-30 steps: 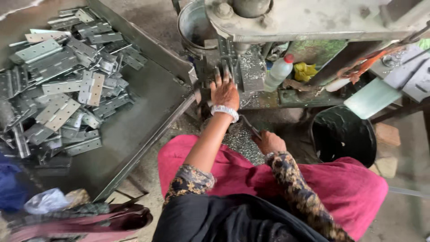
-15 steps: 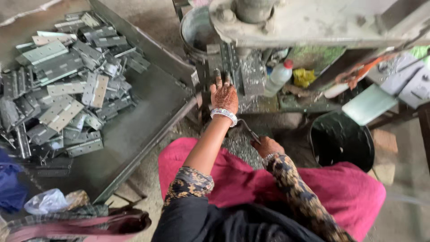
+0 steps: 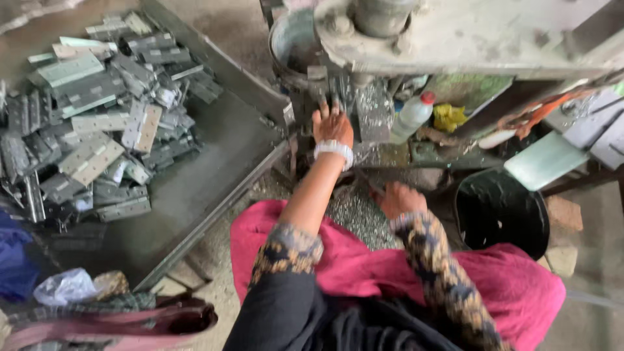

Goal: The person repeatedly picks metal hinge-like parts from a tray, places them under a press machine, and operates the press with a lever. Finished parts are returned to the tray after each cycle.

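Left hand (image 3: 333,125) reaching into a metal press (image 3: 455,32).
Right hand (image 3: 400,200) rests low; grey hinges (image 3: 91,117) heaped at nine o'clock.

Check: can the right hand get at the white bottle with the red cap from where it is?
Probably yes. The right hand rests low by the metal scraps; the bottle stands up and ahead of it under the press, with nothing visible between them.

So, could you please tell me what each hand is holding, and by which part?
It cannot be told: the left hand reaches into the press, fingertips hidden; the right hand rests on metal scrap.
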A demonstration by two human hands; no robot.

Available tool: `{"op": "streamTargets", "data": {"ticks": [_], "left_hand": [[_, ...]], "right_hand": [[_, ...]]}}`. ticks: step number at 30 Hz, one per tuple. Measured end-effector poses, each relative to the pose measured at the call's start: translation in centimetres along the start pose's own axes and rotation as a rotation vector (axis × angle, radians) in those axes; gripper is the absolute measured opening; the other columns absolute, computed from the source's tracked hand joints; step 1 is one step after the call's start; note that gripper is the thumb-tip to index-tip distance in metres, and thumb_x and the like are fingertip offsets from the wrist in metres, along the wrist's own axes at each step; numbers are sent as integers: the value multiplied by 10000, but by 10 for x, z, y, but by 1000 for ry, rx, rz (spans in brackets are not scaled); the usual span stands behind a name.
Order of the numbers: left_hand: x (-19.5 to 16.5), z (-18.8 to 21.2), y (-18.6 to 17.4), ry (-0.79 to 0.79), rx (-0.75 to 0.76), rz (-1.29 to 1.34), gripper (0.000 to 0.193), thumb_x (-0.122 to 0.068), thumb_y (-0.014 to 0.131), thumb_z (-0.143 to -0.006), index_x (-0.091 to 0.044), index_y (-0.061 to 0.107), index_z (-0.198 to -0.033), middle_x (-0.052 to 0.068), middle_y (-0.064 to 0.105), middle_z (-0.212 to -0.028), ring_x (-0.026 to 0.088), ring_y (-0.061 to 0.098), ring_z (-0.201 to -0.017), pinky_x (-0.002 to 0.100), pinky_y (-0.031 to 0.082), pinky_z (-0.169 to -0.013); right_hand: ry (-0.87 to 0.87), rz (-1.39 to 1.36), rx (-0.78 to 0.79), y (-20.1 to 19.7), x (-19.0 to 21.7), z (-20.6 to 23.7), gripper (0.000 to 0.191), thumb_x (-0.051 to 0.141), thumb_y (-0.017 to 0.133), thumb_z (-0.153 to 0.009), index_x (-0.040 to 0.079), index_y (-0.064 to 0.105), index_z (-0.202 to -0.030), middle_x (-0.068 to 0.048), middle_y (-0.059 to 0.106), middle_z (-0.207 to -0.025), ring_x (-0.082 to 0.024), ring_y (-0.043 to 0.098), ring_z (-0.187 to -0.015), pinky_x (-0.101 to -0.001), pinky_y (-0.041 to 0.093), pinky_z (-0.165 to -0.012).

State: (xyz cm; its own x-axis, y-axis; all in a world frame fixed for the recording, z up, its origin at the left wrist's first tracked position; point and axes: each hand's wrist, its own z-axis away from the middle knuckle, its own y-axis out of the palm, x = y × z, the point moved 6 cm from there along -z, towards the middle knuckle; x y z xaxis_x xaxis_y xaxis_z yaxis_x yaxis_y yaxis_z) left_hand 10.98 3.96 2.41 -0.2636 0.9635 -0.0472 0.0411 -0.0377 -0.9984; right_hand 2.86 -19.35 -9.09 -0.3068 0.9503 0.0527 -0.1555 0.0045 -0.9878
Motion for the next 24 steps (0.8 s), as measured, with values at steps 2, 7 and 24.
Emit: {"op": "streamTargets", "data": {"ticks": [2, 7, 24], "left_hand": [[-1, -10, -4, -37, -72, -62, 439, -241, 429, -1001, -135, 524, -1416, 8, 295, -1655, 281, 219, -1527, 488, 275, -1150], [-1, -21, 8, -22, -34, 17, 460, -234, 445, -1033, -99, 521, -1466, 60, 386, -1623, 295, 252, -1531, 507, 282, -1155], [-28, 86, -57, 326, -552, 183, 347, -150, 577, -999, -105, 674, -1330, 121, 625, -1314, 309, 662, -1072, 515, 452, -1044]], "right_hand": [[-34, -54, -96, -1, -1, -2, 355, 411, 562, -984, 73, 650, -1045, -173, 750, -979, -381, 753, -916, -513, 593, -771], [116, -341, 113, 23, 9, 26, 516, 579, 651, -912, 122, 656, -1151, -217, 740, -1000, -435, 711, -970, -536, 559, -809], [2, -413, -507, -183, 52, 45, 303, 374, 689, -926, 106, 673, -1067, -122, 734, -1026, -363, 717, -939, -488, 562, -781]]}}
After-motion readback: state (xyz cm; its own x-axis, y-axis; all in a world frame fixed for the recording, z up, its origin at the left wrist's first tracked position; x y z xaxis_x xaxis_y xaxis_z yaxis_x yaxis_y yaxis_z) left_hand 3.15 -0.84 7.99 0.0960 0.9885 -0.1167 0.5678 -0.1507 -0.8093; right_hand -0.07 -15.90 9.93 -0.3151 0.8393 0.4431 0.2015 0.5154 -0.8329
